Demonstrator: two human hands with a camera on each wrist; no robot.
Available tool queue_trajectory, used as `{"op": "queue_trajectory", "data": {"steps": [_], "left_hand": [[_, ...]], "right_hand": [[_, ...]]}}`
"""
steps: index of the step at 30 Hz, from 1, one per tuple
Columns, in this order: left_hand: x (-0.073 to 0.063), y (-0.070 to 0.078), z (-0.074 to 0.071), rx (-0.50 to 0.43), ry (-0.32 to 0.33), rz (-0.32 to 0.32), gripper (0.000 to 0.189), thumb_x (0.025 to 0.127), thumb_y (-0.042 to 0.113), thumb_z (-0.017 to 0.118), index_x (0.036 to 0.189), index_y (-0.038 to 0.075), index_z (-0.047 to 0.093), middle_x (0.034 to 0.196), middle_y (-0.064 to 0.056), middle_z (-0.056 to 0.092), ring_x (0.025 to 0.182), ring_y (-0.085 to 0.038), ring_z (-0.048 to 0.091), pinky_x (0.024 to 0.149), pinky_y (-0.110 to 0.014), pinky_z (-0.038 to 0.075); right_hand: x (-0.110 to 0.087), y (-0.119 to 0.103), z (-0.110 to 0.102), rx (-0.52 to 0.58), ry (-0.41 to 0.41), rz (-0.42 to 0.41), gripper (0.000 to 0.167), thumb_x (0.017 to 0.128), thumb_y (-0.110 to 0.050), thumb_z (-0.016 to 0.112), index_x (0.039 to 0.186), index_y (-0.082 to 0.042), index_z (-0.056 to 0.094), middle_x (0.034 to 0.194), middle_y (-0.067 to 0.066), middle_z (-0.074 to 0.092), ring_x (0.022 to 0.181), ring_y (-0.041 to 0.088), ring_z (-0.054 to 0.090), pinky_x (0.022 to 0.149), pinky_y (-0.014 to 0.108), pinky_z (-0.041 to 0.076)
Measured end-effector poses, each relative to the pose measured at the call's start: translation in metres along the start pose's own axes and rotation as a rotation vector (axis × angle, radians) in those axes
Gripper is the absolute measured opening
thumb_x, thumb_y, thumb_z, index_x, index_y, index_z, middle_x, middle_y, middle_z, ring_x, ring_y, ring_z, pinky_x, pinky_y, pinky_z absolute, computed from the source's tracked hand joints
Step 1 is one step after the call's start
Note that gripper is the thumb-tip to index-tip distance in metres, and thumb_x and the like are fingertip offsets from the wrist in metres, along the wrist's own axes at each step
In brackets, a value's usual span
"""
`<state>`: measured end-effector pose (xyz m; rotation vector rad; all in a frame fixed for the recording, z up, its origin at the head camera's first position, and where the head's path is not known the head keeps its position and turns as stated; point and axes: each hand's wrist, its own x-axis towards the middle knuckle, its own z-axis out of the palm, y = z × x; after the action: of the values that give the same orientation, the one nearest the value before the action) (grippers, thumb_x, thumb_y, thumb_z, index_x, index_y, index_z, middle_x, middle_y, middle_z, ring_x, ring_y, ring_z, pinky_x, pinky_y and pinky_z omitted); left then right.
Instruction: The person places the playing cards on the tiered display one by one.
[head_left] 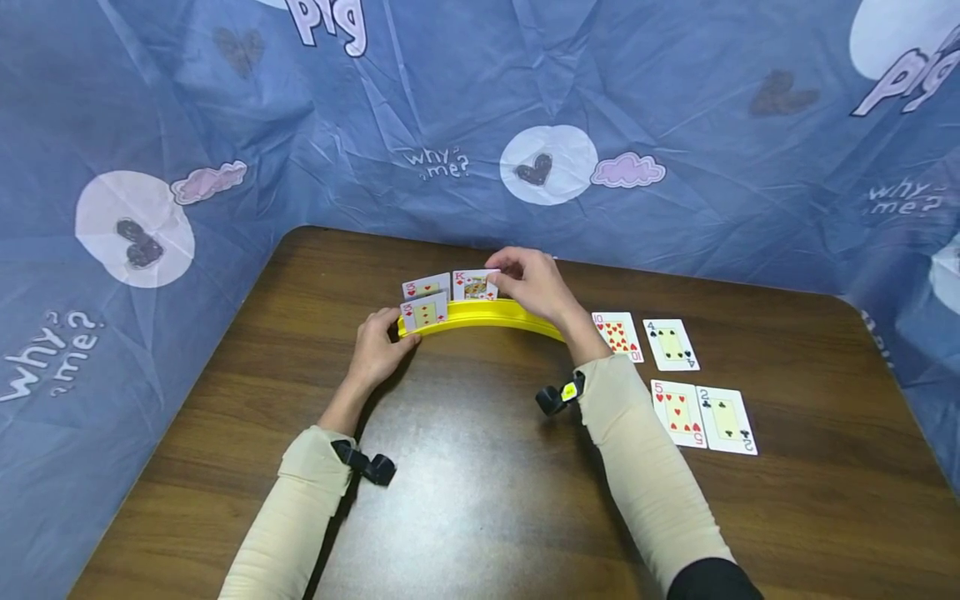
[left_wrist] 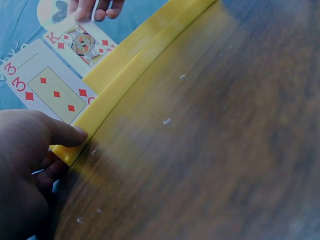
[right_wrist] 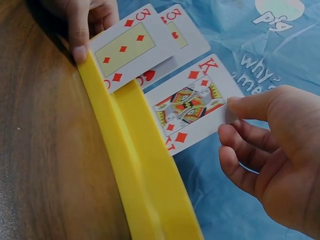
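Two wrist cameras (head_left: 381,470), each strapped over a pale sleeve (head_left: 262,525), come nearest on the wooden table (head_left: 465,508), whose near edge is out of view. Toward the table's right edge lie the five of hearts (head_left: 678,414) and two of clubs (head_left: 726,420), face up side by side; beyond them, the ten of hearts (head_left: 617,333) and a black four (head_left: 671,344), set apart. The left hand (head_left: 375,346) grips the left end of a curved yellow card holder (head_left: 487,313), thumb in front; the holder lies near the far edge, left of middle. Its front row carries the three of diamonds (head_left: 424,312); behind it stands the three of hearts (head_left: 415,287). The right hand (head_left: 534,283) pinches the king of diamonds (head_left: 474,285) by its outer corner, the card's lower edge at the rear row; full seating cannot be confirmed. Judged by appearance, the cards are light, thin, bendable and slick, best taken by an upper edge or corner; the holder seems light, rigid plastic, best steadied at its end. Legible: "3" and "K" indices, and on the blue backdrop (head_left: 450,92) beyond, "why me?" and "pig". No maker's name was found.
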<state>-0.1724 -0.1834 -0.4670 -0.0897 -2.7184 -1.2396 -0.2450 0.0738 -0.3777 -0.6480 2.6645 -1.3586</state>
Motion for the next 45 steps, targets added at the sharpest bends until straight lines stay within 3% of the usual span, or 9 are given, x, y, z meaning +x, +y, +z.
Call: {"op": "queue_trajectory", "data": {"steps": [18,34,45], "left_hand": [[-0.001,0.001,-0.001,0.003,-0.005,-0.009,0.029,0.082,0.006,0.075,0.108,-0.005,0.068,0.105,-0.023,0.067,0.099,-0.036,0.056,0.086,-0.041,0.039],[-0.001,0.0,-0.001,0.004,-0.004,0.003,0.03,0.082,0.007,0.075,0.108,-0.005,0.068,0.106,-0.023,0.067,0.099,-0.037,0.056,0.086,-0.042,0.039],[-0.001,0.001,-0.001,0.0,-0.006,-0.004,0.03,0.082,0.006,0.075,0.109,-0.005,0.068,0.105,-0.022,0.067,0.098,-0.036,0.056,0.085,-0.04,0.038]], "right_hand": [[-0.016,-0.006,-0.039,-0.064,0.071,-0.05,0.021,0.094,-0.015,0.067,0.113,-0.006,0.071,0.109,0.012,0.074,0.086,0.021,0.062,0.076,0.028,0.047],[-0.042,0.007,-0.073,-0.098,0.17,-0.045,0.022,0.093,-0.015,0.068,0.112,-0.004,0.071,0.105,0.013,0.074,0.081,0.018,0.06,0.07,0.021,0.045],[-0.065,0.015,-0.095,-0.112,0.236,-0.019,0.022,0.092,-0.015,0.07,0.11,-0.004,0.072,0.102,0.015,0.074,0.073,0.002,0.057,0.067,0.015,0.043]]}}
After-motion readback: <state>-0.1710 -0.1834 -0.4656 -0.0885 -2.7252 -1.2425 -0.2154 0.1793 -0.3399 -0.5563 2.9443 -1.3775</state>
